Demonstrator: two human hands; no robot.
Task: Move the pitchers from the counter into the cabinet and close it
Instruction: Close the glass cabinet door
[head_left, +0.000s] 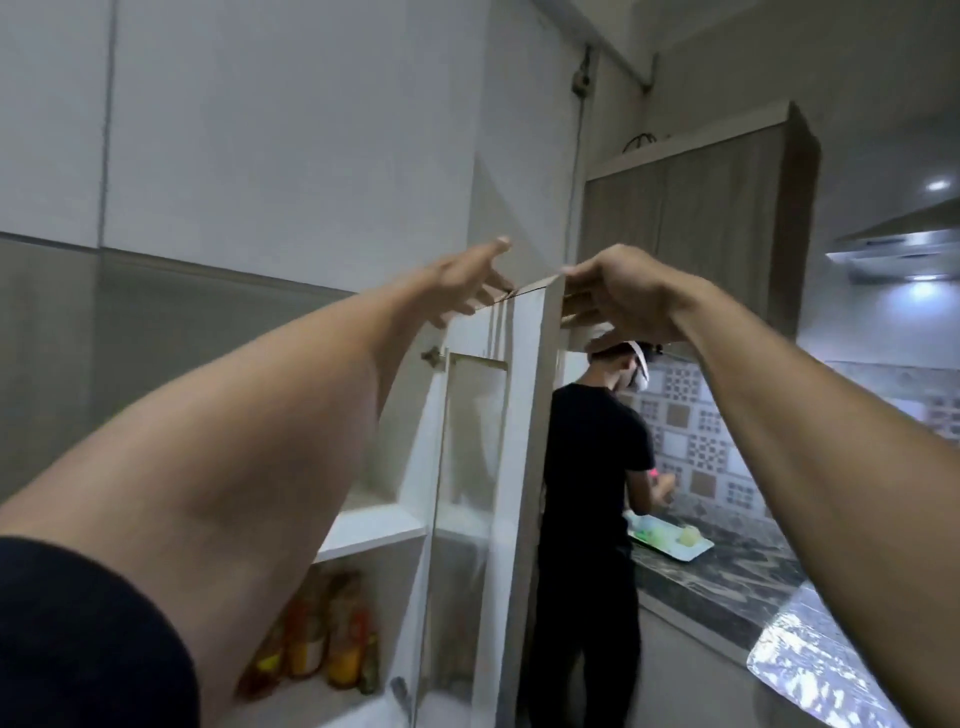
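The white-framed glass cabinet door stands ajar, edge-on to me. My right hand grips its top corner, thumb on the near face and fingers behind it. At the door's top edge, my left hand reaches up with its fingers spread and holds nothing. Inside the cabinet a white shelf shows, with several bottles on the level below it. No pitcher is in view.
A person in a black shirt stands just behind the door at the dark stone counter, which carries a white tray. A wooden wall cabinet and a range hood hang on the right.
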